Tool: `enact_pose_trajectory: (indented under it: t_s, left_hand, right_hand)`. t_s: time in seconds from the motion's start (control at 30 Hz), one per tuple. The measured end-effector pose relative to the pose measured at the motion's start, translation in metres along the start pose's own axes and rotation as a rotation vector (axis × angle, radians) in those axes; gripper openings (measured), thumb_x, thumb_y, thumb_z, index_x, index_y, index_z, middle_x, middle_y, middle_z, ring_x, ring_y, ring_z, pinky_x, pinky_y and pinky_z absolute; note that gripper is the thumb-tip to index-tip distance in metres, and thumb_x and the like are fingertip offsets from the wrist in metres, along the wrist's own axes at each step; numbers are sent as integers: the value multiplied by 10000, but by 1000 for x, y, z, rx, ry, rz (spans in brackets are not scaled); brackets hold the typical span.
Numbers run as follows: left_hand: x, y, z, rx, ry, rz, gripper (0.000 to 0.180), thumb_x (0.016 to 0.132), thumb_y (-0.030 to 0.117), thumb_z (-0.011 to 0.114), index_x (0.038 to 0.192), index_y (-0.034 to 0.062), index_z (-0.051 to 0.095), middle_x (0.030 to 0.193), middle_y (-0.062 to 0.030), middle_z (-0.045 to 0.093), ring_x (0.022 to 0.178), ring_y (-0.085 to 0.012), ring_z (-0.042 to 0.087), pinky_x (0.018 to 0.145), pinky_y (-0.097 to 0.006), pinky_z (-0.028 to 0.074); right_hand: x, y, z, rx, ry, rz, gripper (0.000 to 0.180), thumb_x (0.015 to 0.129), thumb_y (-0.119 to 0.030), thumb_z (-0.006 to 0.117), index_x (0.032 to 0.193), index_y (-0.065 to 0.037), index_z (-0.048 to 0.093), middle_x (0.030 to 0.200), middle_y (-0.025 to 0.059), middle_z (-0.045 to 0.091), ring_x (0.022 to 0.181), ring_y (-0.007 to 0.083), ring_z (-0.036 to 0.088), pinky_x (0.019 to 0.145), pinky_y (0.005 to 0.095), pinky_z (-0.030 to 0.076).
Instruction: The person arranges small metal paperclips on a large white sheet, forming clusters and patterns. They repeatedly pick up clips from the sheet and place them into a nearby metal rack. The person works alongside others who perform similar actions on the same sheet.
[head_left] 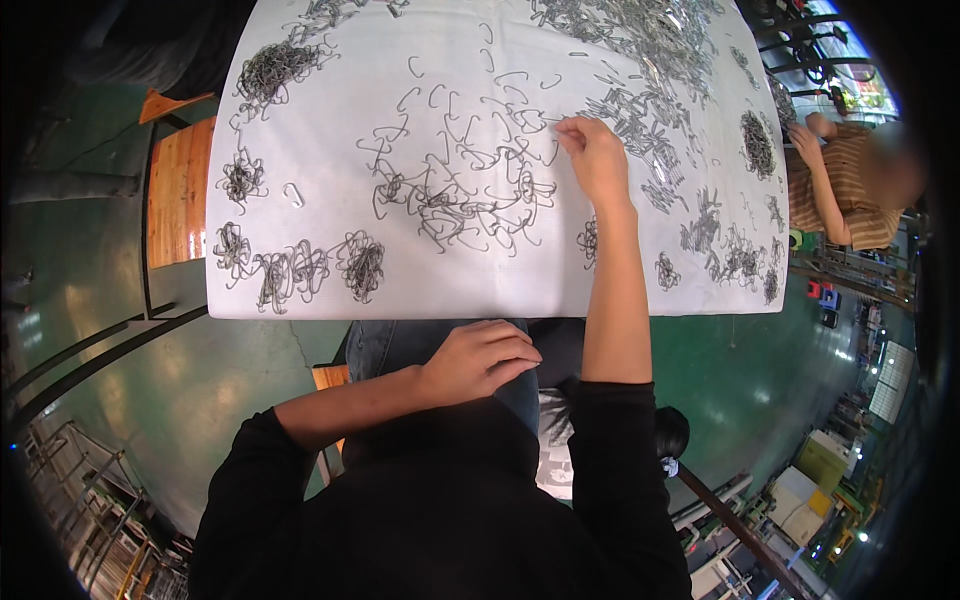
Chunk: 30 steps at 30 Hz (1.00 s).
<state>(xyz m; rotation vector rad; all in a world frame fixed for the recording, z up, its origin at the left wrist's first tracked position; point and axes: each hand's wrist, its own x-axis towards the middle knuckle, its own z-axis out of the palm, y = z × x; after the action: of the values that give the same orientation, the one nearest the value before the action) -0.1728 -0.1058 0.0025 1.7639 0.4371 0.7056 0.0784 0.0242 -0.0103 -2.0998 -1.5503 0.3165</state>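
Right hand's (595,160) fingertips, hidden; wire hooks (640,30) beyond top edge.

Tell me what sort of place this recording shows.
Probably a factory or workshop floor: bent wire hooks heaped on a white-covered table, a painted green floor, and machinery and racks around the edges.

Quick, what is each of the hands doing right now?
Left hand: loosely curled, resting on the lap, holding nothing.
Right hand: fingers pinched at a bent wire hook on the white table; whether it grips the hook cannot be told.
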Motion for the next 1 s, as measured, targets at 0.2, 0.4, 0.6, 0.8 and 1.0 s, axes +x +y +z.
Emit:
enact_pose_trajectory:
  t_s: [0.2, 0.4, 0.6, 0.8, 1.0]
  left_hand:
    - [2, 4, -1, 16, 9, -5, 115, 782, 92, 715, 888, 80, 671, 867, -45, 649, 786, -217, 631, 698, -315, 521]
    - [2, 9, -1, 18, 29, -7, 112, 780, 79, 716, 881, 78, 669, 860, -43, 647, 781, -221, 629, 690, -314, 519]
    - [4, 13, -4, 2, 4, 1, 135, 773, 21, 715, 904, 44, 690, 869, -71, 659, 806, -217, 627, 709, -310, 509]
    - [8, 17, -1, -12, 31, 2, 124, 779, 2, 706, 898, 28, 686, 871, -78, 677, 795, -212, 624, 729, -308, 501]
    - [6, 19, 8, -12, 37, -3, 120, 809, -3, 688, 926, 23, 685, 877, -77, 682, 752, -168, 628, 664, -270, 509]
  right_hand:
    - [27, -13, 7, -124, -267, -120, 108, 837, -126, 646, 926, -68, 665, 858, 83, 625, 850, 235, 632, 752, 353, 493]
    - [18, 2, 15, -58, -193, -138, 142, 863, -130, 622, 971, -39, 613, 861, 77, 625, 823, 208, 601, 744, 336, 472]
    - [-9, 19, 7, 606, -156, 212, 106, 843, -64, 650, 923, -9, 606, 847, 70, 655, 722, 151, 601, 634, 295, 459]
    - [-68, -2, -28, 1019, -37, 410, 307, 800, -37, 709, 1050, -1, 534, 833, 70, 655, 722, 122, 619, 589, 236, 441]
    - [-165, -39, -71, 1114, 113, 413, 364, 807, 11, 693, 1106, -10, 486, 862, 82, 647, 708, 147, 617, 577, 252, 451]
